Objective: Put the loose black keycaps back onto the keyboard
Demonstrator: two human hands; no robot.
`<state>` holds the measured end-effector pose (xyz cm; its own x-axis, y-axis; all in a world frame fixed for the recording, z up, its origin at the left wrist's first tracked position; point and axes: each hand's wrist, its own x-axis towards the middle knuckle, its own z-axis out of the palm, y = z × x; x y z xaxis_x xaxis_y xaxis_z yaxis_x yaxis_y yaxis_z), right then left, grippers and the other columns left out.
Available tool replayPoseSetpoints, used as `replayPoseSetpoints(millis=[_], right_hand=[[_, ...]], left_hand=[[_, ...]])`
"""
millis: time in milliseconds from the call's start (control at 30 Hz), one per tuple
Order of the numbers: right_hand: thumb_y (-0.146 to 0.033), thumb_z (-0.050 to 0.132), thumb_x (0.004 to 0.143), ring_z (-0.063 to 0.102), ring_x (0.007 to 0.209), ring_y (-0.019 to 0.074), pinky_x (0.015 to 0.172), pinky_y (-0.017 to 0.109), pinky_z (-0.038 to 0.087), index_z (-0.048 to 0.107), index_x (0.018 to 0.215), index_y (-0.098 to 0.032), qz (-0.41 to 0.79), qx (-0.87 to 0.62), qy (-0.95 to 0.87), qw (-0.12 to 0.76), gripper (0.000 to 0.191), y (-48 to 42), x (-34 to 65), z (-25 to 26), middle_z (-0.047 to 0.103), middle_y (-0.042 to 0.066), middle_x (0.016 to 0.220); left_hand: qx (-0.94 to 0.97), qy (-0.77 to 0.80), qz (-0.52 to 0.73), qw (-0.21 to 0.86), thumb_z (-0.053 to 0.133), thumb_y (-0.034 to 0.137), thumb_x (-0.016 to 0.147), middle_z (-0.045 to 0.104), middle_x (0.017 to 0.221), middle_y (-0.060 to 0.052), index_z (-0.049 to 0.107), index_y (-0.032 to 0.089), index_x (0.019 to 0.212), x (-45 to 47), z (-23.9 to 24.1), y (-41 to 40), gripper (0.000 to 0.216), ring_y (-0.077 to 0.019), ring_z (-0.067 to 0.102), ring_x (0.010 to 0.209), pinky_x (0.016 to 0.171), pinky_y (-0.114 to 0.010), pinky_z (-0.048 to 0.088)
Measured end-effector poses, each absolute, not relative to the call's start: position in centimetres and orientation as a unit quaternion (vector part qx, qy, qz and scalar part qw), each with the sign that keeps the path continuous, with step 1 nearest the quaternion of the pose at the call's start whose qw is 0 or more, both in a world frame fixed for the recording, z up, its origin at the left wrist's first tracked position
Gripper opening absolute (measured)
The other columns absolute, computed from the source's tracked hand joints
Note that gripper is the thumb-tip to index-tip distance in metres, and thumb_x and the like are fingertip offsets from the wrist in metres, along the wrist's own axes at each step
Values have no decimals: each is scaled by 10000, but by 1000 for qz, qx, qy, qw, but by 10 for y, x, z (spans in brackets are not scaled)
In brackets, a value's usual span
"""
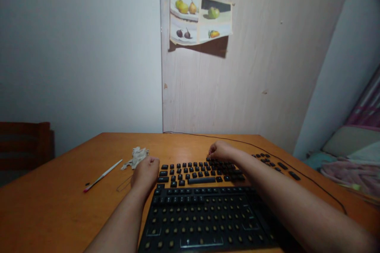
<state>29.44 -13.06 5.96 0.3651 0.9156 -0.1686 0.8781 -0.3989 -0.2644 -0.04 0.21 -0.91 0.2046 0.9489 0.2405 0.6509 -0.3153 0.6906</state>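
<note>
Here, the left hand [145, 172] is resting clenched on the bench [59, 205], grasping nothing visible, just beside the left edge of the loose keycaps [196, 172] that are lying in rows on the wood. The right hand [221, 151] is curling over the far row of those keycaps; whether it is grasping one cannot be told. The stripped black keyboard [204, 221] is lying nearer the person. A crumpled cloth [137, 156] and a thin stick-like tool [102, 176] are lying to the left.
</note>
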Motion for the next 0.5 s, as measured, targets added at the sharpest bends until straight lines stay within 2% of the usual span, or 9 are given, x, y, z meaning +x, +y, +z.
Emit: replayPoseSetpoints(millis=[500], right_hand=[[-341,594,946,619,1039,227,866,419,541,600,1216,-177,171,-829,-531,23,316,-115,292,54,602,87,1243]], left_hand=[[740,557,308,219,446,454,847,678,720,-22,647,238,714,0,-4,-4,323,-207,573,655,550,-275,297]])
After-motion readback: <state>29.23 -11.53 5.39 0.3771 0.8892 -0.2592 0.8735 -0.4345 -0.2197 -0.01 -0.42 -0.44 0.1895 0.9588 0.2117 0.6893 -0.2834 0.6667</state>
